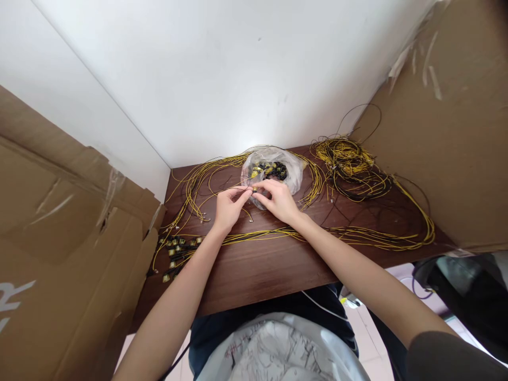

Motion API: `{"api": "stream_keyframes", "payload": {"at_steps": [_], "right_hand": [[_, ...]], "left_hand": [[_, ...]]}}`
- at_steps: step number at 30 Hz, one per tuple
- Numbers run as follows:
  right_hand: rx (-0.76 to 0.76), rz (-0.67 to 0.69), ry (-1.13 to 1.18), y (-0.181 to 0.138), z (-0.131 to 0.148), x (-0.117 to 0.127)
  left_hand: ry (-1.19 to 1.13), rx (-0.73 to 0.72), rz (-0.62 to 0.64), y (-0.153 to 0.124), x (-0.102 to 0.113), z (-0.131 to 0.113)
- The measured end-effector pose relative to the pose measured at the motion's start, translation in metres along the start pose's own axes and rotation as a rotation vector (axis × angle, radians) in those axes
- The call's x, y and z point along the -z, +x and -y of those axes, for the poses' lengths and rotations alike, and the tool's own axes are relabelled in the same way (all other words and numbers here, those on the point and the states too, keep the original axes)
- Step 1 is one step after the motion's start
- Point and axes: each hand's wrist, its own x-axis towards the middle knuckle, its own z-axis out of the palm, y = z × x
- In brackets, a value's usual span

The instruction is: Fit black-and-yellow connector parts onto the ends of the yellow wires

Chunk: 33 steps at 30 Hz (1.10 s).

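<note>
My left hand (229, 208) and my right hand (278, 200) meet above the dark wooden table (270, 264), fingers pinched together round a small black and yellow connector (254, 189) with a thin wire on it. Just behind them lies a clear plastic bag (291, 177) holding several more black and yellow connectors. Long yellow wires (357, 235) run across the table under my right wrist. A group of wired connectors (178, 251) lies at the table's left end, near my left forearm.
A tangled coil of yellow and black wires (349, 169) sits at the back right. Cardboard sheets stand at the left (59, 238) and right (448, 148) of the table. A white wall (222, 79) is behind. A dark bag (460, 286) lies lower right.
</note>
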Motion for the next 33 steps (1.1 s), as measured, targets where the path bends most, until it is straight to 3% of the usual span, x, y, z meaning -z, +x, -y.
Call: {"api": "stream_keyframes", "payload": {"at_steps": [17,25,28,33], "right_hand": [[0.010,0.051,-0.004,0.001,0.001,0.004],[-0.010,0.014,0.052,0.003,0.006,0.007],[-0.078,-0.059,0.075,0.006,0.006,0.016],[-0.187,-0.185,-0.242,0.009,-0.016,0.032]], "left_hand": [[-0.019,0.003,0.015,-0.001,-0.001,-0.001],[-0.069,0.061,0.016,-0.001,-0.002,-0.006],[-0.090,0.077,0.016,-0.001,-0.003,-0.006],[-0.112,0.080,0.025,-0.002,-0.004,-0.006]]}}
